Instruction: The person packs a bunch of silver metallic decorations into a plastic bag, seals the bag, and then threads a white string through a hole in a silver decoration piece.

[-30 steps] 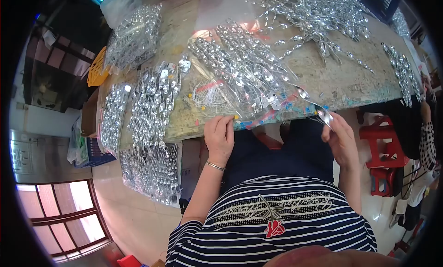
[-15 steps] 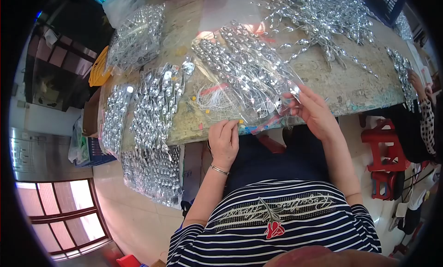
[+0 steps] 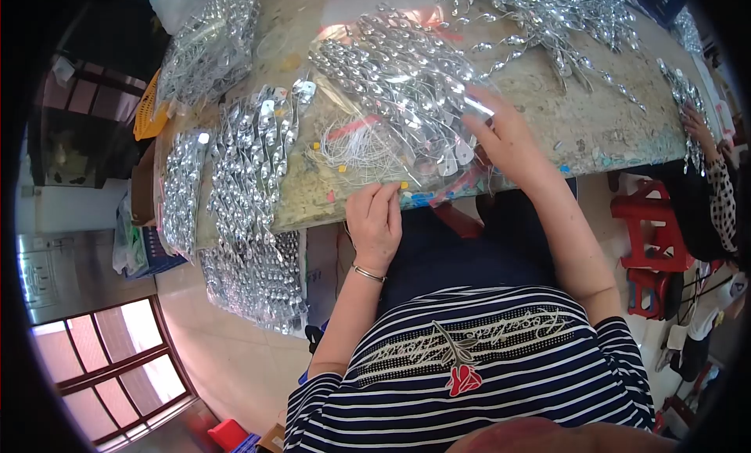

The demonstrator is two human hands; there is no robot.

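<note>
A clear plastic bag [image 3: 426, 152] filled with silver twisted strands [image 3: 391, 70] lies before me on the worn table. My right hand [image 3: 507, 144] is at the bag's right side, thumb and fingers closed on its shiny edge; the fingertips are partly hidden by glare and plastic. At the table's front edge rests my left hand [image 3: 374, 222], its fingers curled together close to a tangle of thin white strings [image 3: 356, 152]. Whatever may be between those fingers is too small to make out.
More silver strands [image 3: 262, 156] lie to the left, some hanging over the edge, with a filled bag [image 3: 211, 50] behind. A loose pile [image 3: 575, 23] spreads at the back right. Another person's hand [image 3: 696, 128] touches strands at the far right. A red stool [image 3: 649, 226] stands below.
My right hand has moved up and slightly left along the bag's side, its fingers now more covered by plastic. My left hand stays at the table edge. The view has shifted slightly.
</note>
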